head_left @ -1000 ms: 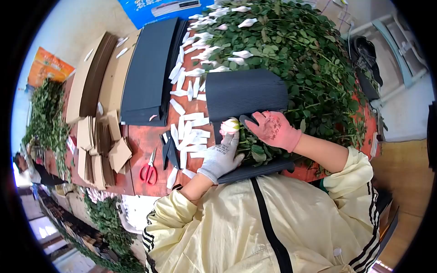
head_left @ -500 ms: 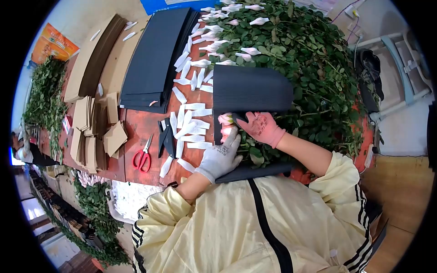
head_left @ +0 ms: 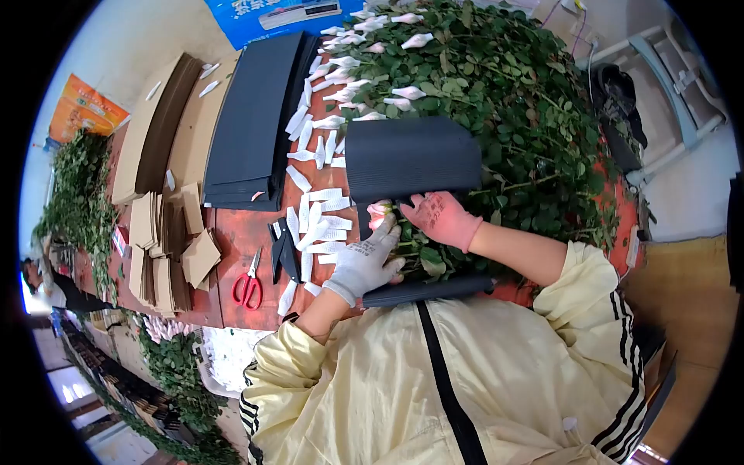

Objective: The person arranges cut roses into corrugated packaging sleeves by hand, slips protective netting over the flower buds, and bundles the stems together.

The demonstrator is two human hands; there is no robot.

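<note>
Rose (head_left: 377, 215) lies at nine o'clock from the right hand (head_left: 440, 221), which is half curled; what it grasps, I cannot tell. The left hand (head_left: 363, 262) touches the rose, its grip unclear. Too strong pressing could bruise it, and the black card (head_left: 413, 155) at one o'clock could scrape it.

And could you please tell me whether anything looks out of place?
A small pinkish scrap, perhaps a petal, lies stray on the stacked black sheets; a few white strips sit on the cardboard, apart from the rest.
</note>
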